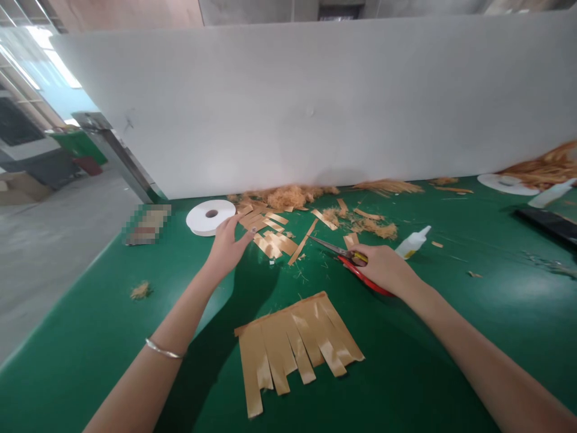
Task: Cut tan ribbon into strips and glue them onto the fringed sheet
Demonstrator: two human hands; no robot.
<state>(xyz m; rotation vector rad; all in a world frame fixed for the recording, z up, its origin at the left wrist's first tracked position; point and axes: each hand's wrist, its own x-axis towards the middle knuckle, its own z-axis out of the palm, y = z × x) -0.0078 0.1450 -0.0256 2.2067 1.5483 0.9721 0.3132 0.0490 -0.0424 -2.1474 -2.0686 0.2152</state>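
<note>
My right hand (383,266) is closed around a pair of scissors (358,273) with red handles. The blades point left, over the cut strips. My left hand (229,248) is open, thumb and fingers apart, at the left edge of a pile of short tan strips (273,245); I cannot tell whether it touches them. Just behind it lies a roll of white tape (205,224). Nearer to me, a fringed tan piece (297,346) lies flat, its uneven strips joined along a band at the far edge. One narrow strip (303,242) lies by the scissor tips.
A white panel (315,108) stands along the back of the green table (103,337). Frizzy fibre (293,195) lies at its foot. On the right are a white bottle (412,242), another tape roll (505,183), a second bottle (552,193) and a dark object (545,225).
</note>
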